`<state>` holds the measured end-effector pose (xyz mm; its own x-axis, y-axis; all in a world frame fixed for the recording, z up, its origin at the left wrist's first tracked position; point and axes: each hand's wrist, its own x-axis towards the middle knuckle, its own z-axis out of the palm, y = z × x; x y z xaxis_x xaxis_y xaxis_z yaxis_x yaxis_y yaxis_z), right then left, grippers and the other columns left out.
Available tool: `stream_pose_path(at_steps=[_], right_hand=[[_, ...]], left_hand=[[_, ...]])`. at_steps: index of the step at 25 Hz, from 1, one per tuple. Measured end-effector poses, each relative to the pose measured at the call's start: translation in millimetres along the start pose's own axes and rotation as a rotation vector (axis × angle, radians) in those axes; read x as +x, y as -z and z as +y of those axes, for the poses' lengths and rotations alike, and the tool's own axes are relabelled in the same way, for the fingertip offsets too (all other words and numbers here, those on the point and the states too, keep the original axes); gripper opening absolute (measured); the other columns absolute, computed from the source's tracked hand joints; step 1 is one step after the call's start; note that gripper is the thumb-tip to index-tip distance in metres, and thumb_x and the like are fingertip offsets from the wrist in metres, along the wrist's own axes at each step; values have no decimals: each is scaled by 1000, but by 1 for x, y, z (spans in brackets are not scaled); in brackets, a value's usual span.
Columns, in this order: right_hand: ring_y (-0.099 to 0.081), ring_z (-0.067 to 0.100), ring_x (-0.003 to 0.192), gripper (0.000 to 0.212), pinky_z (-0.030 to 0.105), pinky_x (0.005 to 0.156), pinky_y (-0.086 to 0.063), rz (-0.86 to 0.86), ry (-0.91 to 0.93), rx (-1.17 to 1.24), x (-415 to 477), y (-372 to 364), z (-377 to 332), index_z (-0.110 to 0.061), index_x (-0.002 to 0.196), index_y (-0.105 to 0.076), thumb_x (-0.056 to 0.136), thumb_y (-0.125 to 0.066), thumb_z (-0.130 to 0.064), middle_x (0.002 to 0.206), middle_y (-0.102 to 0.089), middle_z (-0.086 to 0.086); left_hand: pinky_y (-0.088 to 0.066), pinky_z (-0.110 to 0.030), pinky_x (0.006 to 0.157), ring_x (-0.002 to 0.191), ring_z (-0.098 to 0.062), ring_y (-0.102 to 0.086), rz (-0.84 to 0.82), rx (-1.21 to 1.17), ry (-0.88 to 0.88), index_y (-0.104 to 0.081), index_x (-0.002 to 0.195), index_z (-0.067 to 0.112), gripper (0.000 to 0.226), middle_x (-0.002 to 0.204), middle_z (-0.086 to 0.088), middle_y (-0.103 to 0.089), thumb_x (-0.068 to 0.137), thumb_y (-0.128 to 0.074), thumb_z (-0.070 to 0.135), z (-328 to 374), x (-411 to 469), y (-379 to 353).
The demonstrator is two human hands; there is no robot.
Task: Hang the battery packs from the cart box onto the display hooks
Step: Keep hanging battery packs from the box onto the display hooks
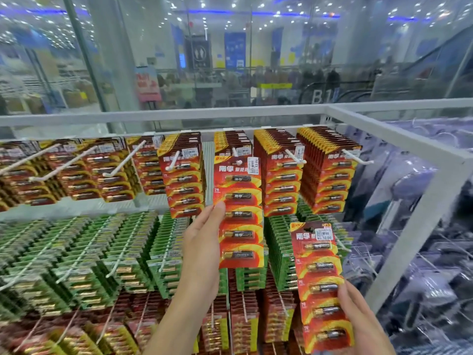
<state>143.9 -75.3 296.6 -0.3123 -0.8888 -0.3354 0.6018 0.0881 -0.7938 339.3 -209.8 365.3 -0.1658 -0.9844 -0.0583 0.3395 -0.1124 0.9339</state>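
Note:
A red battery pack [240, 213] hangs in front of the top row, its punched hole at the tip of a white display hook [238, 162]. My left hand [203, 249] holds this pack by its left edge, thumb on the front. My right hand [358, 316] grips a second red battery pack [320, 283] low on its right edge, held upright in front of the lower rows. The cart box is out of view.
Full hooks of red packs [281, 175] fill the top row, green packs [102, 252] the middle, more red ones below. A white metal frame [399, 139] runs above and down the right side. Clear-bagged goods [430, 252] hang to the right.

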Motion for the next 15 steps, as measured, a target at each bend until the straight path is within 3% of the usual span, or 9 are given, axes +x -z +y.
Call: stream_pose_path(at_steps=[4, 8, 11, 15], right_hand=[[-76, 32, 89, 42, 44, 72, -55, 14, 135, 77, 5, 2, -11, -15, 123, -69, 86, -65, -35, 110, -77, 14], [-72, 21, 79, 37, 32, 57, -56, 31, 317, 87, 12, 2, -46, -17, 125, -68, 96, -57, -36, 106, -73, 10], [-71, 24, 92, 34, 36, 66, -59, 78, 456, 47, 21, 7, -73, -17, 128, -65, 102, -53, -35, 114, -72, 9], [-71, 23, 100, 33, 43, 81, -55, 108, 507, 9, 29, 6, -90, -18, 129, -66, 104, -52, -34, 119, -73, 8]], left_hand=[[-61, -22, 66, 83, 0, -76, 4, 64, -17, -68, 116, 36, 17, 101, 12, -78, 105, -56, 40, -12, 36, -13], [-62, -43, 87, 94, -18, -78, 68, 150, -57, -71, 109, 31, 18, 102, 5, -81, 105, -56, 40, -14, 70, -20], [-62, -41, 81, 91, -20, -78, 109, 140, -98, -73, 110, 24, 24, 100, 2, -81, 104, -58, 41, -17, 91, -16], [-58, -49, 96, 108, -22, -74, 126, 166, -143, -72, 123, 26, 64, 118, 4, -77, 81, -70, 74, -29, 108, -4]])
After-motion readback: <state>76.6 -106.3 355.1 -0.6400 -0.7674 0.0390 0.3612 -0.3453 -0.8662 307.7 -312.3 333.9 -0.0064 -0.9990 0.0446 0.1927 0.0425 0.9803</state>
